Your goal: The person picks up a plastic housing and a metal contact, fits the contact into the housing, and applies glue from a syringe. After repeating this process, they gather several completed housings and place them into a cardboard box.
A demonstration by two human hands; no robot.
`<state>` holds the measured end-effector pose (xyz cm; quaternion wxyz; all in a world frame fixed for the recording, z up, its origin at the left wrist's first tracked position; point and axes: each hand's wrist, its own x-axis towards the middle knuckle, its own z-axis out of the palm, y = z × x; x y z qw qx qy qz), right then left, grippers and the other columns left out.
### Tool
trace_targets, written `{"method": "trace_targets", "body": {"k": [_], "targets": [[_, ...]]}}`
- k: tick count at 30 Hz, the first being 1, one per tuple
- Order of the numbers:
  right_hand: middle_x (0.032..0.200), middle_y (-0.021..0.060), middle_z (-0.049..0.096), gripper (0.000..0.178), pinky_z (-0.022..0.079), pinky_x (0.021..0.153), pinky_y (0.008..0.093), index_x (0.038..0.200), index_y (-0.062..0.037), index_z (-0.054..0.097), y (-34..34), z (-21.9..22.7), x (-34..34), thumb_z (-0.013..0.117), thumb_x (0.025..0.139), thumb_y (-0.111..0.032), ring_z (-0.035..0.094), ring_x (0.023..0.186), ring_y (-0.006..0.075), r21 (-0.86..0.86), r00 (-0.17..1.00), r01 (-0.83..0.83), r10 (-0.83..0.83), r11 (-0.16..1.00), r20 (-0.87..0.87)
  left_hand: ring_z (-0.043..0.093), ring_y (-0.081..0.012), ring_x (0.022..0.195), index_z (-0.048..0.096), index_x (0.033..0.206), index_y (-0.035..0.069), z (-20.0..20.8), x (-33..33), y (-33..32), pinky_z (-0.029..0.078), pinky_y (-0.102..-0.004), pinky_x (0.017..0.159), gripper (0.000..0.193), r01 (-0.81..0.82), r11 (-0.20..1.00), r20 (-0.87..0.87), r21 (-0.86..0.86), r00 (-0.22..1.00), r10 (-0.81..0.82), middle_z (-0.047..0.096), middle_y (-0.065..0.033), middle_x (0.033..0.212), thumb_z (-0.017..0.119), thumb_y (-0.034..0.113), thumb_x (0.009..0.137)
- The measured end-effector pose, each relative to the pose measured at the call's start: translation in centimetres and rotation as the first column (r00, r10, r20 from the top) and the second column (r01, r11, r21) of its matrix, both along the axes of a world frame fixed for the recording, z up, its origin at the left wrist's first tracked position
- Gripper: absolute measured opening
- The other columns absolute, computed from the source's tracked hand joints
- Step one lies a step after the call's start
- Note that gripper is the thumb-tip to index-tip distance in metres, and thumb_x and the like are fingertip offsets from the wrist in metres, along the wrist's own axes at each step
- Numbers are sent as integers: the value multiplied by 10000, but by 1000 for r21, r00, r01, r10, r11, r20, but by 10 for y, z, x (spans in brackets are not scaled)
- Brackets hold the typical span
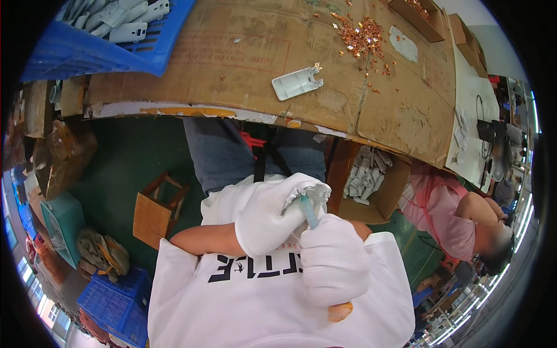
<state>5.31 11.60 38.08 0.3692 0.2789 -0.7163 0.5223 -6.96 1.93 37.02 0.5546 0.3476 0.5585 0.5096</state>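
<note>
Both my hands wear white knitted gloves and meet in front of my chest. My right hand [335, 261] is closed round a slim, translucent teal rod-like tool [309, 212], its kind unclear. The rod's upper end points into my left hand [272, 214], whose fingers are curled. Something pale between those fingers is mostly hidden, and I cannot make it out. A small orange-tan piece [340, 312] shows below my right fist. On the cardboard-covered table [232, 75] ahead lies a white plastic housing [297, 83] with a small copper-coloured piece at its corner.
Small copper-coloured parts [362, 37] are heaped at the table's far right. A blue crate [116, 55] of white housings stands far left. Under the table's right side sits a carton [380, 200] of white pieces. A wooden stool [156, 209] is left; a person in pink [435, 209] sits right.
</note>
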Motion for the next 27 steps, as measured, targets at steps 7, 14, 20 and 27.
{"method": "trace_targets", "body": {"k": [7,14,20,27], "targets": [[486,22,447,533,374,390,311,504,-83,404,13,-9,-16,376,969,-343,443,383,175,-57,967,251,-252,966,-17,642,-139,683,603,1084,17,-27,4,21,504,-262,653,229,-126,992,-3,1,992,126,664,-92,819,495,49,884],[879,76,609,338,446,483,300,1018,-83,638,24,-21,-9,728,714,-201,600,627,227,464,496,726,-854,507,157,636,-293,939,478,1221,-18,-68,-32,64,528,-414,862,365,-269,963,784,-4,597,170,609,-162,1050,488,246,969],[1076,14,572,366,510,521,268,1110,-121,644,29,-92,-8,680,746,-132,629,648,129,740,219,627,-967,242,130,532,-328,1206,364,1389,-16,-78,-31,80,441,-438,1024,485,-262,965,724,17,669,169,501,-231,1327,453,249,994],[1068,30,595,330,512,517,300,1079,-121,616,72,-87,12,638,750,-99,636,623,169,750,212,623,-971,221,110,545,-206,1177,326,1434,5,-89,-23,117,451,-326,975,550,60,993,593,102,798,-109,491,-162,1380,492,268,980]]}}
